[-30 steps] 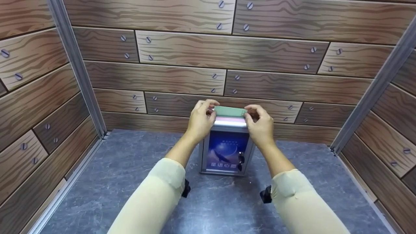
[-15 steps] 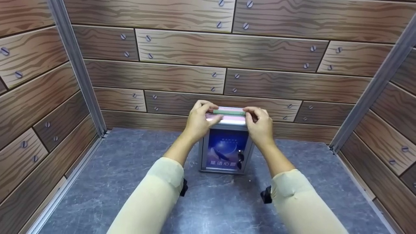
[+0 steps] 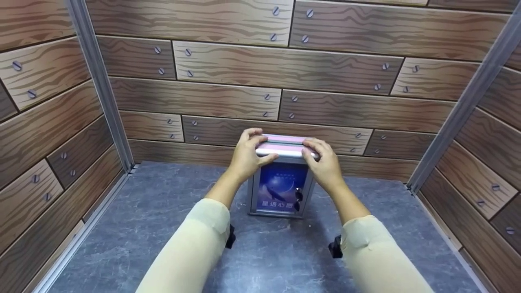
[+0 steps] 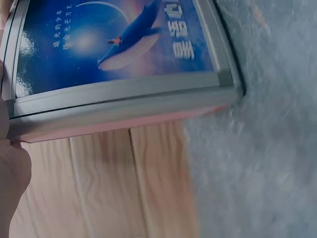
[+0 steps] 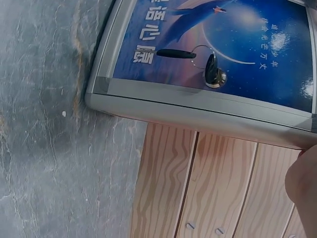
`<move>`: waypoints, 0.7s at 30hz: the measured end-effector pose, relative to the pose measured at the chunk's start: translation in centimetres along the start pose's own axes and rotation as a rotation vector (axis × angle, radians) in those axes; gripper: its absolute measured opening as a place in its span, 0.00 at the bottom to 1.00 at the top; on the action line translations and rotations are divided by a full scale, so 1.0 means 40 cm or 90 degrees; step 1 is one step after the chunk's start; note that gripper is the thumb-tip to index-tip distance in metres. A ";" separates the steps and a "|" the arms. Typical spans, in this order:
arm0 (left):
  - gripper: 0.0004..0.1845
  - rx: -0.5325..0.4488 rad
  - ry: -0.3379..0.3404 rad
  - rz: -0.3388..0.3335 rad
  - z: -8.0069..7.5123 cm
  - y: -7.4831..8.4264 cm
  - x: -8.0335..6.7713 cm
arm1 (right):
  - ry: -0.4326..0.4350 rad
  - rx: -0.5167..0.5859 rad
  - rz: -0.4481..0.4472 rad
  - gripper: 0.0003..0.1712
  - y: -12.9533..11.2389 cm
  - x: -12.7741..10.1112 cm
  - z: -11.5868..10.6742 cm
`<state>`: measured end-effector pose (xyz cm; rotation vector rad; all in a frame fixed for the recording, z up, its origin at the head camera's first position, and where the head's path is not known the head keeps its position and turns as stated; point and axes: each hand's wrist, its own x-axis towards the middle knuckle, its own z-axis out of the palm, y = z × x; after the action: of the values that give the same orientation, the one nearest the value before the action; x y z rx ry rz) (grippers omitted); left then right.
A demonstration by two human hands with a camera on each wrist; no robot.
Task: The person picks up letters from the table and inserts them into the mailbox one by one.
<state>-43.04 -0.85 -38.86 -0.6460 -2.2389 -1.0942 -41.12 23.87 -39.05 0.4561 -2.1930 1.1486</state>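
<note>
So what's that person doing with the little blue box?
A person has both hands on top of a small metal box with a blue whale picture on its front, standing on a grey table. The left hand and right hand press at the ends of its pink top, where only the edge of a thin green card shows in the slot. Keys hang from the front lock.

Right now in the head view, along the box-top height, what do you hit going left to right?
Left metal corner post → left hand → pink top of the box → right hand → right metal corner post.
</note>
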 end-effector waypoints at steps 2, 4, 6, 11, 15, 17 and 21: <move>0.34 0.007 0.008 -0.005 0.001 -0.011 -0.008 | -0.011 -0.025 -0.005 0.19 0.001 -0.002 0.000; 0.36 0.021 0.013 -0.005 -0.002 -0.022 -0.019 | -0.017 -0.078 -0.029 0.19 0.000 -0.006 0.002; 0.39 0.042 0.011 -0.005 -0.007 -0.031 -0.033 | -0.013 -0.143 -0.070 0.19 0.000 -0.014 0.007; 0.47 0.154 -0.032 -0.018 -0.024 -0.038 -0.069 | 0.006 -0.272 -0.118 0.22 0.005 -0.049 0.020; 0.48 0.216 -0.089 -0.060 -0.040 -0.020 -0.103 | -0.018 -0.316 -0.058 0.31 0.009 -0.086 0.020; 0.49 0.230 -0.121 -0.082 -0.050 -0.006 -0.122 | -0.042 -0.322 -0.009 0.36 -0.001 -0.102 0.012; 0.53 0.261 -0.158 -0.105 -0.075 0.021 -0.157 | -0.121 -0.320 0.099 0.43 -0.055 -0.138 -0.028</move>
<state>-37.13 -3.91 -41.03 -0.4475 -2.6652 -0.6162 -35.35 23.67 -40.85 0.1827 -2.6085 0.6036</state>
